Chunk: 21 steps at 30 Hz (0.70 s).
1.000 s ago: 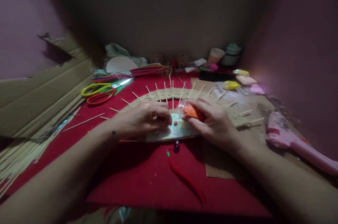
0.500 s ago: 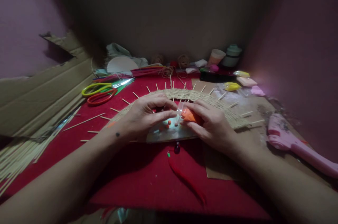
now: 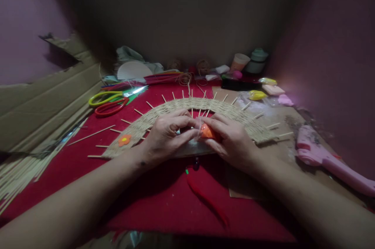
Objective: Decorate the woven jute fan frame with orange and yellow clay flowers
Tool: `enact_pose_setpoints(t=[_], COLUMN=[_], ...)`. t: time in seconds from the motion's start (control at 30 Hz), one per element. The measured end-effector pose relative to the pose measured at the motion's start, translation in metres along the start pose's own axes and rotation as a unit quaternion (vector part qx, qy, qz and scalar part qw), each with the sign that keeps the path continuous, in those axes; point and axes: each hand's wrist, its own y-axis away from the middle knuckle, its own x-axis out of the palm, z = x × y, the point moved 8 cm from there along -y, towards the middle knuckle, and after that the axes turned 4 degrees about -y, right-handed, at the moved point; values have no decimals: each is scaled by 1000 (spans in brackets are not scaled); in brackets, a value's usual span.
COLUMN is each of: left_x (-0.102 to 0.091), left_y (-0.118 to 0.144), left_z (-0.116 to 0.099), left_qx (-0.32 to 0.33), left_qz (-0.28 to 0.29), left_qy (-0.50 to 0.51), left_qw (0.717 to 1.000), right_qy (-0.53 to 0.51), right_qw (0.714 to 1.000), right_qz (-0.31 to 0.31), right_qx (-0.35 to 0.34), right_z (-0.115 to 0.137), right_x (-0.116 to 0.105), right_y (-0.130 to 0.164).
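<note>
While both of my hands meet at the centre of the frame, my right hand (image 3: 231, 141) is curled tight around a small clear bag of orange clay (image 3: 208, 131), thumb and fingers pinching it so only its orange face shows. My left hand (image 3: 166, 135) has its fingers bent in toward the same spot, thumb and forefinger tips nearly together and touching the bag's left end; whether they grip the plastic itself I cannot tell. Both hands rest on the woven half-round mat (image 3: 228, 110), whose thin wooden sticks fan out along its curved edge. Toward the left end of that mat sits 1 orange clay flower (image 3: 124, 140), well apart from my fingers. Just below my hands, on the red cloth (image 3: 164, 202), lie a dark bead (image 3: 196, 162) and a red feather (image 3: 205, 198). At upper left of the frame are scissors (image 3: 113, 100) with yellow and red handles; at the right edge lies a pink glue gun (image 3: 325, 157).
</note>
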Motion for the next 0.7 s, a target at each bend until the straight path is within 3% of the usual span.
enact_pose_setpoints(t=[0.1,0.17,0.27,0.33,0.47,0.7], left_x=[5,10,17,14,-5,-5], left_y=[-2,-1,6,7,4,2], left_z=[5,16,35,43,60,66], left_qx=[-38,-108,-243,-293,-318,-319], left_qz=[35,79,142,121,-2,-19], left_qy=[5,51,214,344,488,511], left_qw=[999,990,936,884,813,798], right_qy=[-10,-20,-30,-25,-13,-19], right_qw=[1000,1000,999,999,997,998], right_qz=[10,14,0,-16,-28,-37], right_qx=[7,14,26,42,69,55], right_z=[0,0,-3,-7,-15,-12], right_x=[2,2,-2,-7,-11,-12], right_y=[0,0,-1,-2,-2,-2])
